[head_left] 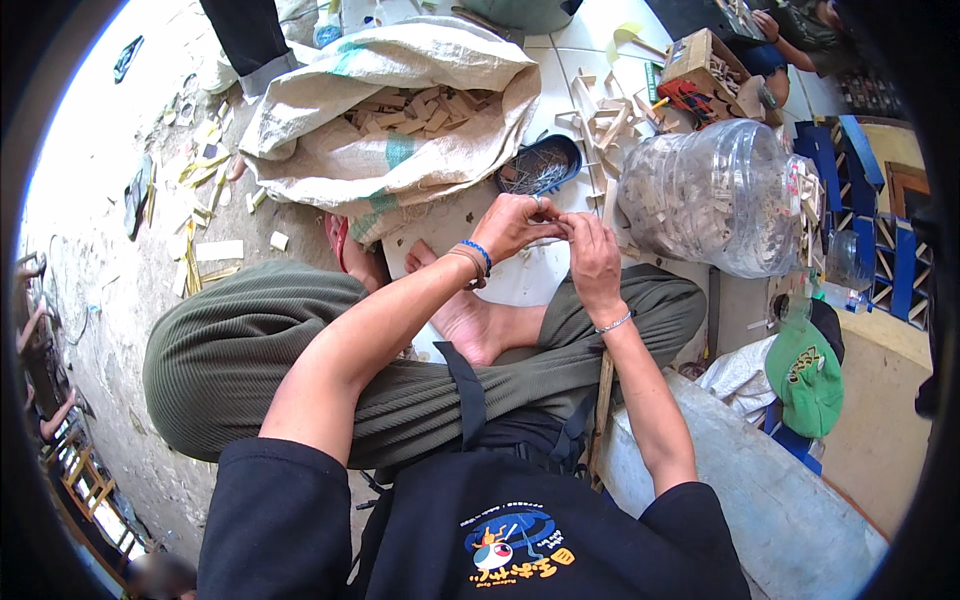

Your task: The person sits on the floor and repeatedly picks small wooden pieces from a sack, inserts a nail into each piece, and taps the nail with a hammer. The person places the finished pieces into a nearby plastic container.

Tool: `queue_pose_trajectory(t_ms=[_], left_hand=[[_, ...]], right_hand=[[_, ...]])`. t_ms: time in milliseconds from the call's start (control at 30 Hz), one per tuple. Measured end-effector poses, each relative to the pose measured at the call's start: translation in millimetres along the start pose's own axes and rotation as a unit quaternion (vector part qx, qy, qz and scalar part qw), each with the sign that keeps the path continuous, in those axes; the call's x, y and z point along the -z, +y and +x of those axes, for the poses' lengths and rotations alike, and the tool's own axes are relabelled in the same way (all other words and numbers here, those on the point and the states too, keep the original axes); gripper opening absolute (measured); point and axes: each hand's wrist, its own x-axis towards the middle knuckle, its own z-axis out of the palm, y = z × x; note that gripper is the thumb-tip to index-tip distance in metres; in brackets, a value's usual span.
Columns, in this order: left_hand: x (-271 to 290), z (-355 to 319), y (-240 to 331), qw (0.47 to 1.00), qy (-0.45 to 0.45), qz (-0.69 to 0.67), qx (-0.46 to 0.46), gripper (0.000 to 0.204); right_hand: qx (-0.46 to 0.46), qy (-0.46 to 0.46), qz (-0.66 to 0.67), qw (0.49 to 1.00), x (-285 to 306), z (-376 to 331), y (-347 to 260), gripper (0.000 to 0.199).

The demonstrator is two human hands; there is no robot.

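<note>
My left hand (508, 228) and my right hand (596, 262) meet in front of me, fingertips pinched together. Whatever they grip between them is too small and too covered by the fingers to name. Just beyond my fingers sits a blue bowl (572, 152) with a tangle of thin, wire-like pieces (540, 170) in it. Small assembled wooden pieces (610, 130) lie on the white tiles to the right of the bowl. A large see-through plastic jar (700, 185), on its side, holds many more wooden pieces close to my right hand.
A wide-mouthed white sack (440, 60) with small wooden blocks (425, 108) stands ahead. A cardboard box (693, 60) is at the far right, near another person's arm (790, 45). A green cap (805, 378) hangs at right. Wood scraps (220, 250) litter the floor at left.
</note>
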Motion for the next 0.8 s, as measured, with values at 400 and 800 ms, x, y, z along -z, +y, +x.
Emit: queue_pose_trajectory(t_ms=[400, 800], left_hand=[[-4, -4, 1, 1.0, 0.018, -0.001, 0.011, 0.023], [-10, -5, -3, 0.999, 0.037, -0.03, 0.02, 0.026]], right_hand=[[-0.011, -0.002, -0.001, 1.0, 6, -9, -6, 0.043], [-0.115, 0.055, 0.061, 0.99, 0, -12, -26, 0.028]])
